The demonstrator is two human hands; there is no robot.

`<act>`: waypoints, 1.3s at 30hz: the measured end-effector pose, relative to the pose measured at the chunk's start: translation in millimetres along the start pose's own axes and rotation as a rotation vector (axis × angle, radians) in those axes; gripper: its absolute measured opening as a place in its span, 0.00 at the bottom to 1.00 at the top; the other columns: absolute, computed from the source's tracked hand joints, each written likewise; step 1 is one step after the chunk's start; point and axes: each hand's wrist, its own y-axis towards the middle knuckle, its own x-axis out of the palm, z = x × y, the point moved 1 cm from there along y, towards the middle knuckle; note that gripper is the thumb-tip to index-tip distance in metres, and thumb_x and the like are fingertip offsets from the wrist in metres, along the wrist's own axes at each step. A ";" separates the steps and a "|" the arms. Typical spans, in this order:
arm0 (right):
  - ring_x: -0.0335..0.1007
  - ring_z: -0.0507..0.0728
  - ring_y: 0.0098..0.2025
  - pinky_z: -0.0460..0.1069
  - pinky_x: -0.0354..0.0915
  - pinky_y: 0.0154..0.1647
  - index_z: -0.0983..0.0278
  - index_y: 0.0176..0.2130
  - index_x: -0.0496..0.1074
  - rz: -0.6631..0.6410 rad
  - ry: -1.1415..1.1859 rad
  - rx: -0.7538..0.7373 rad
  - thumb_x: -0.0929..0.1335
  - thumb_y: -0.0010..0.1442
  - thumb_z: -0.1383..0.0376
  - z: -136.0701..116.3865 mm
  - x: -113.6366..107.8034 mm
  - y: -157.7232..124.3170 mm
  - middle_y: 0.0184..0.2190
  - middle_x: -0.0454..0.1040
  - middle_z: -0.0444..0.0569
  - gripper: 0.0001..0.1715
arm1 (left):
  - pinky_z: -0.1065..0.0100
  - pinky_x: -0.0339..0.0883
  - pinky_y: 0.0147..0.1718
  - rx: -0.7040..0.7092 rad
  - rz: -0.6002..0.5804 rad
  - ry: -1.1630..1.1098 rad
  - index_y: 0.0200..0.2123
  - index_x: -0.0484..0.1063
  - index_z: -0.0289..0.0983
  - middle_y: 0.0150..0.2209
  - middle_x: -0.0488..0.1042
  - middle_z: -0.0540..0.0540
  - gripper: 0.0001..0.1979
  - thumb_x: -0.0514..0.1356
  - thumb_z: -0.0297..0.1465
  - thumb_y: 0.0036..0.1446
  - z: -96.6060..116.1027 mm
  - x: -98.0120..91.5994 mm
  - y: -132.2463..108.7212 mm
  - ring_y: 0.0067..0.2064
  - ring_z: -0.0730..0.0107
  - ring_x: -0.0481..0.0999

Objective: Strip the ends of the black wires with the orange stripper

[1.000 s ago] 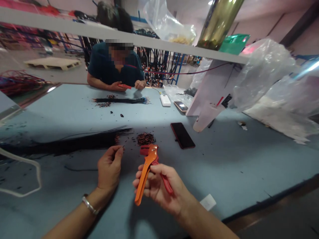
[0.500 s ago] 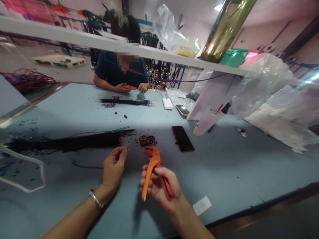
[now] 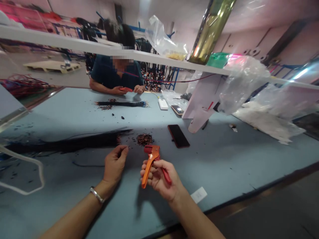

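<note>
Between its thumb and fingers my left hand [image 3: 115, 164] pinches a thin black wire [image 3: 88, 165], whose tail trails to the left over the blue-grey table. Only a tiny end pokes out past the fingertips. My right hand [image 3: 161, 179] is wrapped round an orange and red wire stripper [image 3: 151, 162], its head pointing up and away from me, apart from the wire. Just beyond the tool lies a small pile of dark and copper-coloured wire offcuts [image 3: 145, 139]. A thick bundle of black wires [image 3: 82, 142] stretches left behind my left hand.
A dark phone [image 3: 178, 136] lies right of the offcuts. Across the table a person [image 3: 117, 73] holds a red tool [image 3: 125, 89] behind another wire bundle [image 3: 122, 104]. A white shelf [image 3: 159, 59] crosses above, and plastic bags [image 3: 264, 116] lie at the right.
The view has shifted slightly, so the background sits further left. Both hands keep their grip; the wire stripper's handles look a little closer together.
</note>
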 end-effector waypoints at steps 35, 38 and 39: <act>0.76 0.58 0.29 0.51 0.70 0.29 0.72 0.40 0.71 -0.338 -0.696 -0.007 0.70 0.45 0.69 -32.1 -20.4 16.4 0.33 0.76 0.55 0.20 | 0.73 0.61 0.31 0.169 -0.151 0.071 0.32 0.71 0.37 0.26 0.69 0.52 0.11 0.54 0.36 0.59 7.4 2.7 -4.5 0.29 0.72 0.67; 0.75 0.58 0.29 0.51 0.70 0.30 0.72 0.41 0.71 -0.337 -0.731 -0.019 0.71 0.44 0.68 -34.2 -20.9 15.3 0.33 0.76 0.54 0.21 | 0.73 0.61 0.30 0.167 -0.179 0.073 0.31 0.71 0.37 0.26 0.69 0.52 0.11 0.53 0.37 0.59 9.2 2.5 -4.8 0.29 0.71 0.67; 0.75 0.57 0.29 0.51 0.70 0.30 0.71 0.41 0.71 -0.328 -0.747 -0.022 0.72 0.44 0.67 -35.0 -20.2 14.3 0.33 0.76 0.54 0.21 | 0.72 0.61 0.30 0.164 -0.181 0.067 0.31 0.70 0.37 0.26 0.69 0.52 0.11 0.53 0.37 0.59 9.5 2.7 -4.7 0.29 0.71 0.67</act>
